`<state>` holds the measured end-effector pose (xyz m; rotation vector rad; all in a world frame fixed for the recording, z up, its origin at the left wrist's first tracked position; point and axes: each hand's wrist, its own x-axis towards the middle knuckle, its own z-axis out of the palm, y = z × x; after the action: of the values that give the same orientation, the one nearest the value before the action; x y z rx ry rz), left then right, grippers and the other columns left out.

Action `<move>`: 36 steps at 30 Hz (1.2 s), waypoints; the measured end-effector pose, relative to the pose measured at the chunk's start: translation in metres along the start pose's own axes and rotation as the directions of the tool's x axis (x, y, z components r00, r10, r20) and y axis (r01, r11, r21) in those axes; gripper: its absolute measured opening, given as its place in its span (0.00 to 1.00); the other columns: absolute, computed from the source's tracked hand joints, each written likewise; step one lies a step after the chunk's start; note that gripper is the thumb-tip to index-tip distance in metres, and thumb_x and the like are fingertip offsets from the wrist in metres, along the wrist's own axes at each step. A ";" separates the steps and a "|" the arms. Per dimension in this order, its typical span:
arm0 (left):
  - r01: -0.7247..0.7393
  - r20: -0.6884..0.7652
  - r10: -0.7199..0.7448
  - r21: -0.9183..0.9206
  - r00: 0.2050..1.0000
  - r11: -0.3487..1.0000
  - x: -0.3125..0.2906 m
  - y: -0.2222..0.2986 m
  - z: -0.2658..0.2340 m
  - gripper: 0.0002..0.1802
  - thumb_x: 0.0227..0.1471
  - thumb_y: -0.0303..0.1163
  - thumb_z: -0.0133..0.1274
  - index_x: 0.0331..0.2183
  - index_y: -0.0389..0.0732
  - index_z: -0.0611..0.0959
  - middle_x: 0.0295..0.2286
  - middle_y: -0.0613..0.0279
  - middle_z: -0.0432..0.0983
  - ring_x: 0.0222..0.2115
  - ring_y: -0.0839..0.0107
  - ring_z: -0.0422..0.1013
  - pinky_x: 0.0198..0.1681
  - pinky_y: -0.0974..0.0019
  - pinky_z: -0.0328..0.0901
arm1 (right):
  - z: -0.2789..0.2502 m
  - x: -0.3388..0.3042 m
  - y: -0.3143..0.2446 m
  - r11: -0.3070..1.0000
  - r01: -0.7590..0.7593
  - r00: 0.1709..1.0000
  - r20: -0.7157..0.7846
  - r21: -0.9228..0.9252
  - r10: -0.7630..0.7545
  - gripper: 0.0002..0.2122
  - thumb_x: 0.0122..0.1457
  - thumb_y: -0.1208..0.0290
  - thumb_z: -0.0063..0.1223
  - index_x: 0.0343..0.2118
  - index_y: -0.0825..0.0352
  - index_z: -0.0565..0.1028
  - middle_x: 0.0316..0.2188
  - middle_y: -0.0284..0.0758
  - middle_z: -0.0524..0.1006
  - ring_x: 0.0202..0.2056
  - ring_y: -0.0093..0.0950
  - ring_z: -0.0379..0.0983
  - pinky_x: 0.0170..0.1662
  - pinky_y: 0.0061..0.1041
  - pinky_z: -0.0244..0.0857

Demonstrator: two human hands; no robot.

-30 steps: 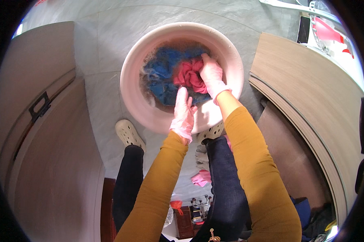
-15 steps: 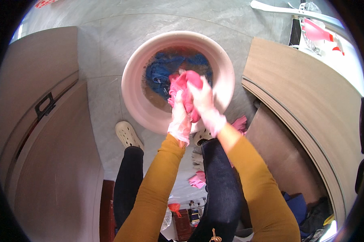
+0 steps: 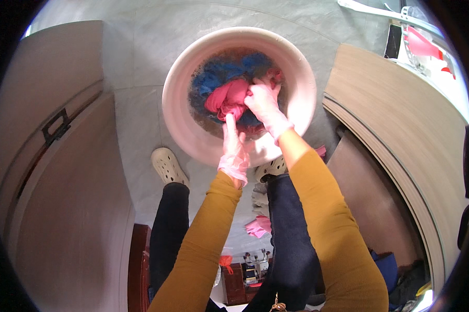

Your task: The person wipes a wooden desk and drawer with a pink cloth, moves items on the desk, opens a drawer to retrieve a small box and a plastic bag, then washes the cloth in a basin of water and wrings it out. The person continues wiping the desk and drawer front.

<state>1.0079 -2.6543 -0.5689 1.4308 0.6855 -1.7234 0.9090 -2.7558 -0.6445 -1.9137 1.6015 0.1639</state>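
A grey tiled floor (image 3: 141, 130) spreads under everything, with wooden panels (image 3: 57, 208) standing off to either side, well away from the fingers. On it sits a wide pink basin (image 3: 304, 99), its rim ringing both hands. Inside, beyond the fingers, blue cloth (image 3: 219, 78) lies soaked in dark water. A pink cloth (image 3: 225, 99) bunches in the middle of the basin. The right hand (image 3: 264, 104), in a thin translucent glove, has its fingers curled tight around that cloth's right end. The left hand (image 3: 233, 148), gloved alike, has its fingers pressed together and straight, tips touching the cloth's lower edge. A pale clog (image 3: 166, 165) stands left of the left wrist.
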 end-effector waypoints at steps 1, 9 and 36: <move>0.099 -0.037 -0.102 -0.076 0.994 0.992 -0.010 -0.003 0.009 0.72 0.43 0.77 0.54 0.70 0.49 0.36 0.71 0.52 0.29 0.71 0.52 0.32 0.67 0.33 0.39 | -0.012 -0.020 -0.007 0.991 0.064 0.997 -0.038 0.121 -0.060 0.10 0.44 0.68 0.62 0.29 0.66 0.78 0.53 0.43 0.75 0.58 0.45 0.65 0.61 0.64 0.47; 0.068 0.262 -0.005 -0.234 0.965 0.970 -0.048 0.005 0.028 0.32 0.56 0.47 0.62 0.57 0.45 0.74 0.49 0.58 0.77 0.48 0.60 0.75 0.55 0.54 0.70 | -0.129 -0.154 -0.057 0.845 0.253 0.967 -0.098 0.471 -0.235 0.07 0.48 0.78 0.63 0.30 0.66 0.76 0.39 0.39 0.78 0.44 0.40 0.73 0.49 0.36 0.68; -0.583 -0.358 0.613 0.201 0.705 0.787 -0.221 0.076 0.011 0.19 0.57 0.31 0.58 0.49 0.34 0.78 0.44 0.63 0.77 0.44 0.71 0.71 0.52 0.64 0.64 | -0.041 -0.022 -0.007 0.986 0.119 0.992 -0.029 -0.114 -0.123 0.10 0.47 0.69 0.62 0.34 0.61 0.80 0.32 0.39 0.77 0.38 0.41 0.77 0.43 0.41 0.73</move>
<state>1.0791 -2.6560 -0.3463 1.8381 0.2947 -0.9491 0.8982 -2.7587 -0.5991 -2.1052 1.5222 0.1726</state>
